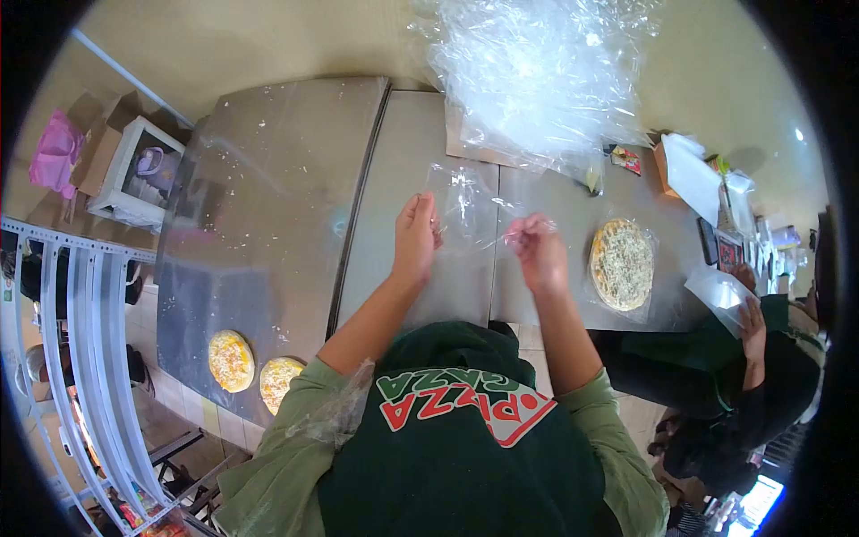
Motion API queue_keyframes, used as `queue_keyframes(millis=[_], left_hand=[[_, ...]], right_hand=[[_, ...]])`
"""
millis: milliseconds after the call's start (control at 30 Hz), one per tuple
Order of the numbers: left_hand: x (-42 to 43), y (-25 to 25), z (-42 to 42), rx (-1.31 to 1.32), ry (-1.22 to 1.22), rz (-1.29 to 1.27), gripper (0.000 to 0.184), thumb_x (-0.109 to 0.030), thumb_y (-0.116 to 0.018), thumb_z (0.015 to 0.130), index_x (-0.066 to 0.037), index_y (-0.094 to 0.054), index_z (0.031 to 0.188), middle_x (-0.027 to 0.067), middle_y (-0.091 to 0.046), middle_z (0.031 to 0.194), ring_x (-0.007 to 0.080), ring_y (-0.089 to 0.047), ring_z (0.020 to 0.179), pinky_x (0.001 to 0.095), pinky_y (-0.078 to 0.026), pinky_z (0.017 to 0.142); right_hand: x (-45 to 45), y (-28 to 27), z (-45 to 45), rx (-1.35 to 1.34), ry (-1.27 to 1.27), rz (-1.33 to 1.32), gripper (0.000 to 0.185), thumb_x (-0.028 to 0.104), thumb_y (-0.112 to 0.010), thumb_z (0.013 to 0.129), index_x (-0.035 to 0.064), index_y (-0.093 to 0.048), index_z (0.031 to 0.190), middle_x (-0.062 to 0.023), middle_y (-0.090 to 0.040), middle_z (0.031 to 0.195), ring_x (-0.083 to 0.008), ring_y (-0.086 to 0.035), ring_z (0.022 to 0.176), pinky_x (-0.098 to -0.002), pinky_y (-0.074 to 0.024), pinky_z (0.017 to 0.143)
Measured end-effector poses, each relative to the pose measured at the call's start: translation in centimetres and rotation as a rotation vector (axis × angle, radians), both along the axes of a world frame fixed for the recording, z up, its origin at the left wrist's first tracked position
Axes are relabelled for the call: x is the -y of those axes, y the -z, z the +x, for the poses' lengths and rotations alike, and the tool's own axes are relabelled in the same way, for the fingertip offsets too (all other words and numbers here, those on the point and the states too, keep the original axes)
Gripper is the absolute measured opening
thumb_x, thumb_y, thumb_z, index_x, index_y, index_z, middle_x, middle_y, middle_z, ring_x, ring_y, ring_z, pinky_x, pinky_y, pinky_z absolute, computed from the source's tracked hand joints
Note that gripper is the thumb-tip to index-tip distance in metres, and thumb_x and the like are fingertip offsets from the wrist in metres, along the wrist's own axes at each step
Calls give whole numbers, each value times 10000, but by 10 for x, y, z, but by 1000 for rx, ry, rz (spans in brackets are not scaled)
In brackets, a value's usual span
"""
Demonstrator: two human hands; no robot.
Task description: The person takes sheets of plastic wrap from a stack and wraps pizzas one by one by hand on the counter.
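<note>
A clear plastic bag (465,210) stretches between my two hands above the metal table (412,148). My left hand (417,234) is closed on the bag's left side, and my right hand (540,251) pinches its right side. To the right of my right hand lies a pizza (622,265) with shredded topping, on or in clear plastic. Beyond my hands, a large heap of clear plastic bags (546,80) covers the back of the table. Another piece of clear plastic (344,407) hangs by my left sleeve.
Two more pizzas (232,362) (281,383) sit at the near edge of the left tabletop (268,206), which has scattered crumbs. A metal rack (107,358) stands at far left. At right, a co-worker's hands (753,329) hold a clear bag (718,291), near an open box (665,170).
</note>
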State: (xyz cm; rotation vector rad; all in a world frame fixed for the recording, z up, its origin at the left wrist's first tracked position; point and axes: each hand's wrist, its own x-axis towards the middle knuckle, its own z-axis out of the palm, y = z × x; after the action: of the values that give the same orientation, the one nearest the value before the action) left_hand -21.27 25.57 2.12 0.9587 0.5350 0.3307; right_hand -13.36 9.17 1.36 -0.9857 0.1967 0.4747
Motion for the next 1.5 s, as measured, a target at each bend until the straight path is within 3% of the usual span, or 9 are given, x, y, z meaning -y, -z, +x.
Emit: queue_keyframes(millis=[133,200,300,467,700,800,1067,1367,1500], left_hand=[[22,6,-2,84,-90,98,333,-333,-410,939,-135,-389,672,-50,-320,527,52,-304,411,223,-265,374],[-9,-2,-15,102,-46,-213,336,-318,-423,937,-114,-410,670,-43,-359,538,50,-356,447,227,-303,408],[-21,23,-11,-124,-95,-163,343,-370,-378,945,-156,-390,678,-35,-316,511,44,-272,380,222,-211,322],[-31,128,-33,-536,-194,349,293,-330,-413,934,-97,-482,771,15,-456,603,113,-428,498,274,-347,440],[15,111,-30,-478,-287,1578,203,-156,-495,843,-49,-522,1013,165,-552,996,304,-515,940,396,-403,796],[61,119,-2,-101,322,1600,223,-83,-537,772,-18,-541,986,180,-568,1019,348,-525,977,420,-395,885],[75,151,19,-416,737,1618,1170,-742,-606,470,-204,-165,1411,116,-43,1479,295,-22,1365,671,41,979],[74,146,27,-387,702,1622,1241,-736,-668,349,-230,-228,1393,131,-52,1476,326,-9,1360,694,31,963],[76,149,31,-409,719,1640,1237,-744,-664,354,-229,-232,1392,137,-52,1475,338,-5,1358,688,15,969]], right_hand=[[-11,-26,-40,71,-148,249,209,150,-388,828,104,-403,625,-11,-387,541,-101,-366,453,-237,-290,388],[11,29,12,-246,304,-39,228,175,-377,843,111,-392,624,7,-322,495,-81,-304,405,-237,-228,354],[63,108,47,-133,75,-184,148,168,-422,841,80,-490,742,-16,-446,581,-85,-386,460,-241,-290,396],[80,144,54,542,6,-1168,186,162,-463,867,12,-552,933,-142,-608,748,-258,-593,683,-357,-457,619],[104,143,61,486,-97,-1201,231,230,-476,865,54,-556,991,-165,-617,820,-288,-605,744,-392,-455,679],[100,141,61,608,-62,-1274,237,224,-482,881,24,-543,994,-186,-617,844,-321,-599,773,-391,-460,711],[155,123,122,306,-520,-1213,375,101,-687,709,75,-540,1053,-117,-599,873,-190,-580,691,-345,-482,556],[92,13,59,1690,-71,-1509,670,79,-717,652,191,-455,1258,-139,-474,1178,-307,-474,1035,-413,-394,860],[104,65,57,1020,-1097,-1257,828,82,-735,617,184,-341,1338,-151,-349,1297,-358,-379,1151,-413,-344,943]])
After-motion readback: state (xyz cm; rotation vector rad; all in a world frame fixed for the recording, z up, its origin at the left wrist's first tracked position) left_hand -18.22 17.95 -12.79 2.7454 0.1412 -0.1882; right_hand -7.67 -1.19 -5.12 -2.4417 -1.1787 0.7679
